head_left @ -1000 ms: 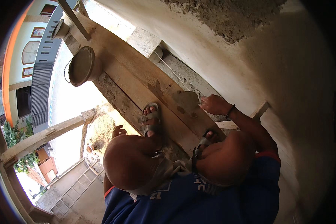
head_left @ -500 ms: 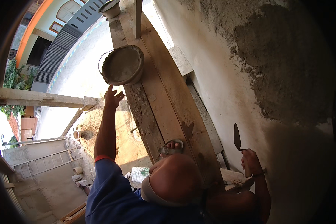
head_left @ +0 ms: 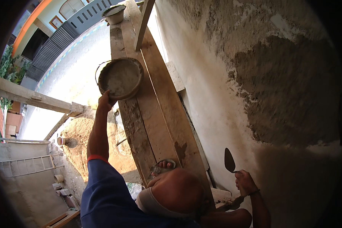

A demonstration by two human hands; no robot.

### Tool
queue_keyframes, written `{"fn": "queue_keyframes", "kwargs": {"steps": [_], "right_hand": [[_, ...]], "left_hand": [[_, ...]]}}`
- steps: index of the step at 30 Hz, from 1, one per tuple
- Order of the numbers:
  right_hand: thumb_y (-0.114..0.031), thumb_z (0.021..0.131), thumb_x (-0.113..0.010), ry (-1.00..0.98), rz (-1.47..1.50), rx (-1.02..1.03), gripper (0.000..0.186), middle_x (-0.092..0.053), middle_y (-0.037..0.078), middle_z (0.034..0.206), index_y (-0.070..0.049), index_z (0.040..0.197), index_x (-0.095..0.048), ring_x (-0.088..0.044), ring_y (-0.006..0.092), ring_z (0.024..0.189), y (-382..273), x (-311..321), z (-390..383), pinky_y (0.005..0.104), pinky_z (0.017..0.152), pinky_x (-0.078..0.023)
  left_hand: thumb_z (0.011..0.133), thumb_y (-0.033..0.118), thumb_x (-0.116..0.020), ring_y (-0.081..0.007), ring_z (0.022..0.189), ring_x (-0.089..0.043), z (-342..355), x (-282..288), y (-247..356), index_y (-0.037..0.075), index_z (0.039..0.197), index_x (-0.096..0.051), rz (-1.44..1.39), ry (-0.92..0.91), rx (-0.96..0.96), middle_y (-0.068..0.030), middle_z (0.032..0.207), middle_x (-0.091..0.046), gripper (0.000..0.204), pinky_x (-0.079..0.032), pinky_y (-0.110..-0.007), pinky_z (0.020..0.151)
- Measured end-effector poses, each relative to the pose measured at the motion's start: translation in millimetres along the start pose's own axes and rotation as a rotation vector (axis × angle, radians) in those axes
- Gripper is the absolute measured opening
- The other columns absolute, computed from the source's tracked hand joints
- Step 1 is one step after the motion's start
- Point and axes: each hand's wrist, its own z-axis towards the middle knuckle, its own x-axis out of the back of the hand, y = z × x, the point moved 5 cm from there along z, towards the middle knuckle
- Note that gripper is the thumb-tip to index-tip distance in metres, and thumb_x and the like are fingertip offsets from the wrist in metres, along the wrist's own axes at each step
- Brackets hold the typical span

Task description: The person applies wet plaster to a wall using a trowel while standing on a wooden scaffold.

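Observation:
My left hand (head_left: 106, 101) grips the near rim of a bucket (head_left: 119, 78) with grey mortar in it, which stands on wooden planks (head_left: 161, 117) and has its wire handle at the left. My right hand (head_left: 247, 182) is closed on a trowel (head_left: 229, 159), blade up, beside the plastered wall (head_left: 205, 98). The wall's upper right part carries rough, dark wet mortar (head_left: 288, 87). My sandalled foot (head_left: 163, 166) rests on the planks beside my bent knee.
A second bucket (head_left: 114, 14) stands at the planks' far end, near an upright timber (head_left: 144, 24). A timber beam (head_left: 30, 95) runs at the left. Far below are a sand heap (head_left: 79, 148), a ladder (head_left: 22, 164) and a paved street; a house and fence stand beyond.
My left hand has risen from beside my knee to the bucket's rim. My right hand has moved off the planks, holding the trowel up by the wall. The view has swung toward the bucket.

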Motion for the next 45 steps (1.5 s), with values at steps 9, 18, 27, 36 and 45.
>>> {"fn": "queue_keyframes", "kwargs": {"steps": [9, 18, 27, 36, 45], "right_hand": [[-0.024, 0.093, -0.06, -0.051, -0.116, 0.124, 0.024, -0.056, 0.004, 0.071, -0.002, 0.101, -0.056, -0.056, 0.0124, 0.054, -57, -11, -1, 0.0305, 0.049, -0.05], [-0.026, 0.092, -0.061, -0.082, -0.172, 0.205, 0.027, -0.056, 0.004, 0.071, -0.002, 0.102, -0.056, -0.055, 0.0114, 0.054, -104, -25, 6, 0.0298, 0.049, -0.049], [-0.025, 0.088, -0.063, -0.029, -0.468, 0.586, 0.039, -0.066, 0.017, 0.079, 0.002, 0.116, -0.056, -0.066, 0.0284, 0.067, -189, -60, -3, 0.0402, 0.065, -0.053], [-0.02, 0.088, -0.062, 0.247, -1.063, 0.971, 0.041, -0.067, 0.026, 0.086, 0.002, 0.123, -0.056, -0.067, 0.0426, 0.086, -366, -158, -37, 0.0499, 0.078, -0.054], [-0.011, 0.082, -0.057, 0.185, -1.203, 1.019, 0.018, -0.068, 0.025, 0.078, 0.002, 0.093, -0.062, -0.068, 0.0429, 0.076, -432, -251, 41, 0.0498, 0.071, -0.056]], "left_hand": [[0.092, 0.018, -0.061, -0.0386, 0.095, -0.066, -83, -31, -61, -0.005, 0.114, -0.051, -0.085, 0.161, -0.045, -0.0217, 0.113, -0.059, 0.033, -0.063, -0.053, 0.073], [0.093, 0.02, -0.058, -0.037, 0.107, -0.061, -158, -59, -124, 0.002, 0.114, -0.053, -0.057, 0.148, 0.076, -0.0182, 0.117, -0.057, 0.029, -0.058, -0.056, 0.085], [0.097, 0.025, -0.056, -0.0375, 0.11, -0.062, -188, -44, -150, 0.001, 0.128, -0.048, -0.113, 0.05, 0.086, -0.019, 0.125, -0.056, 0.041, -0.06, -0.052, 0.084], [0.097, 0.041, -0.061, -0.0281, 0.086, -0.065, -202, -28, -130, 0.007, 0.133, -0.045, -0.102, -0.114, 0.121, -0.0148, 0.12, -0.056, 0.053, -0.06, -0.038, 0.071], [0.103, 0.035, -0.054, -0.0142, 0.081, -0.065, -186, -11, -111, 0.011, 0.121, -0.056, -0.015, -0.033, -0.179, -0.0024, 0.097, -0.066, 0.029, -0.057, -0.033, 0.071]]}}
